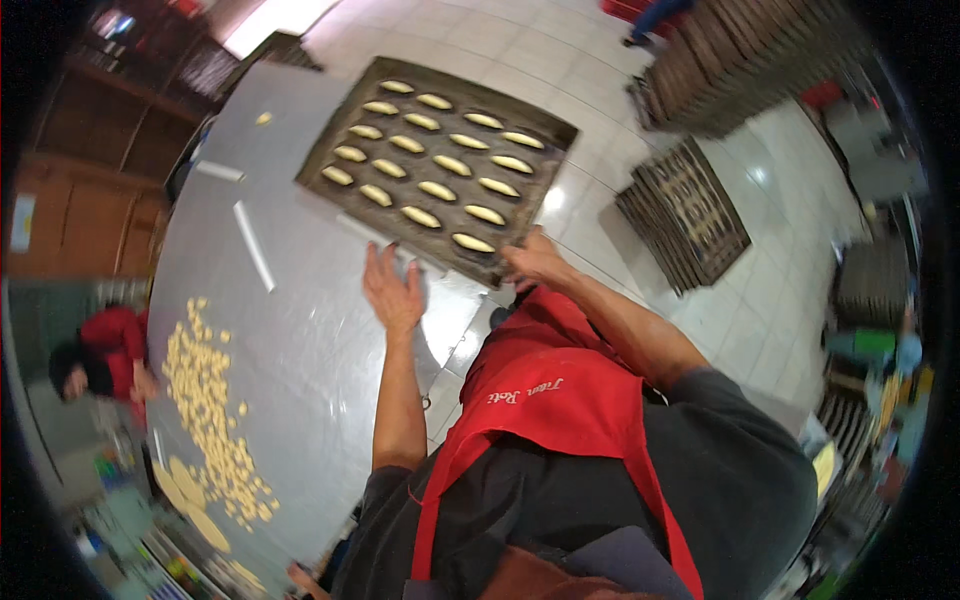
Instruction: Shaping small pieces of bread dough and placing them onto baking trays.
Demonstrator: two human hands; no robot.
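A dark metal baking tray (430, 140) with rows of long pale dough pieces rests at the corner of the steel table (280, 370). My right hand (530, 262) grips the tray's near right corner. My left hand (393, 285) is open just below the tray's near edge, fingers spread beside a pale strip (355, 228) lying partly under that edge. Two white rods (254, 246) lie on the table's left part. Many small cut dough pieces (210, 400) and several flat dough sheets (208, 525) lie at the lower left.
A person in red (110, 350) stands across the table at left; another hand (300, 578) shows at bottom. A tray stack (685, 215) sits on the tiled floor at right; taller stacks (725, 55) stand behind, near another person's leg (655, 20). Wooden cabinets (80, 210) line the left.
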